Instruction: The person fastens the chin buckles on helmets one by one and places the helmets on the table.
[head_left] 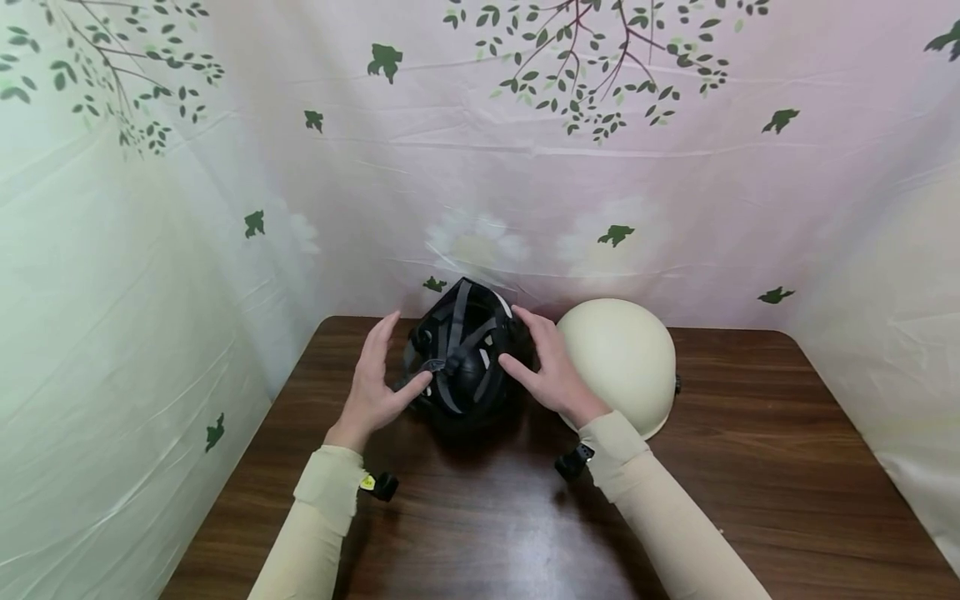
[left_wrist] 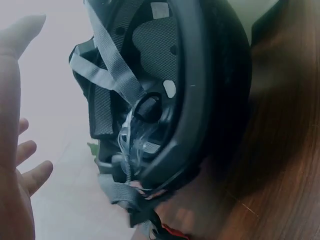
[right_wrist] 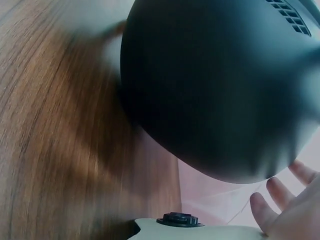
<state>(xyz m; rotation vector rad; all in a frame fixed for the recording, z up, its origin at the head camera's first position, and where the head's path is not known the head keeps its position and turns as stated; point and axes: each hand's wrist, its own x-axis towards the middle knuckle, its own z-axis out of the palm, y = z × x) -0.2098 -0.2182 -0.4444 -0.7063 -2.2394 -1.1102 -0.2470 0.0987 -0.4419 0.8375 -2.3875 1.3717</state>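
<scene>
A black helmet (head_left: 474, 377) lies near the back of the table, its padded inside with grey straps (left_wrist: 117, 65) turned toward me. To its left my left hand (head_left: 372, 390) is spread, thumb near the helmet's edge. The left wrist view shows these fingers apart from the helmet. On the other side, my right hand (head_left: 553, 367) has its fingers extended beside the black shell (right_wrist: 215, 90). Whether its fingertips touch the shell cannot be told. Behind my right wrist sits a cream helmet (head_left: 618, 358), dome up, partly covered by the hand and sleeve.
The dark wood table (head_left: 480, 533) ends at a printed fabric backdrop (head_left: 480, 192), which also hangs along both sides. A black knob (right_wrist: 180, 219) projects from the cream helmet's side, close to the right hand.
</scene>
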